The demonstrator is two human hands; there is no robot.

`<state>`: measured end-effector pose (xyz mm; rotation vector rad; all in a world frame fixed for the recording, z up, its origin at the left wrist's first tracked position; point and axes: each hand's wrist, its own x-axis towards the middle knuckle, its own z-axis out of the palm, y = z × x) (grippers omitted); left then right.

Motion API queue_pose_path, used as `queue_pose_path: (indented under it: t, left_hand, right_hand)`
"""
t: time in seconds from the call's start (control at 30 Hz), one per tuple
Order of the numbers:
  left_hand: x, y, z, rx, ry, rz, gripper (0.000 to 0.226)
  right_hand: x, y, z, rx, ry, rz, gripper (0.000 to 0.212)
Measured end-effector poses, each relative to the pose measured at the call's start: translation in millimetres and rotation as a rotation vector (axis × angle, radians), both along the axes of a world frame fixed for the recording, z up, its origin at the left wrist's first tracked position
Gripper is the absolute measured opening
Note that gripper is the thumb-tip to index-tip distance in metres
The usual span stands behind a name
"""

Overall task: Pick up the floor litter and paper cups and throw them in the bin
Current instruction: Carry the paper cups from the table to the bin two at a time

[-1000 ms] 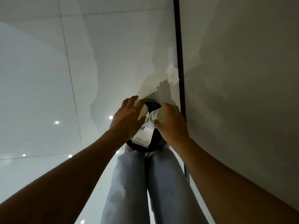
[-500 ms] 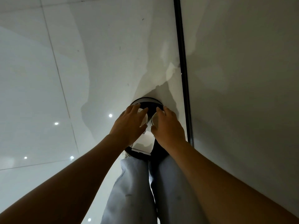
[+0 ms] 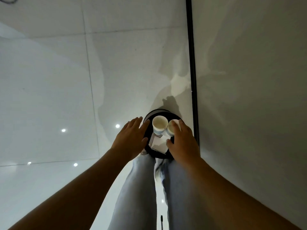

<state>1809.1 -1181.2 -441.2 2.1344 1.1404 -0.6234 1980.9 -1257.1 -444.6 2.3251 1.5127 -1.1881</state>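
Note:
A round black bin (image 3: 150,117) stands on the floor beside the wall, just beyond my knees. Two white paper cups lie inside it, mouths up: the left cup (image 3: 159,123) in full sight, the right cup (image 3: 171,131) partly under my fingers. White paper litter (image 3: 158,143) rests under the cups. My left hand (image 3: 131,138) hovers flat over the bin's left rim, fingers spread, holding nothing. My right hand (image 3: 182,140) is spread above the bin's right side, its fingers over the right cup, with no grip on it.
A glossy white tiled floor (image 3: 58,97) stretches left and ahead. A grey wall (image 3: 249,80) with a dark vertical strip (image 3: 192,63) runs close on the right. My legs in light jeans (image 3: 137,188) fill the lower middle.
Both hands held a paper cup over the bin earlier. The cups now sit in the bin and both hands have opened and moved apart.

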Motion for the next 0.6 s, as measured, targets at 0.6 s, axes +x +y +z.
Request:
queue_pose_path:
  t: [0.6]
  left_hand:
    - [-115.6,-160.0,277.2,0.174,0.16,0.612,0.056]
  right_hand:
    - [-128.1,-39.5,275.4,0.174,0.019,0.724,0.06]
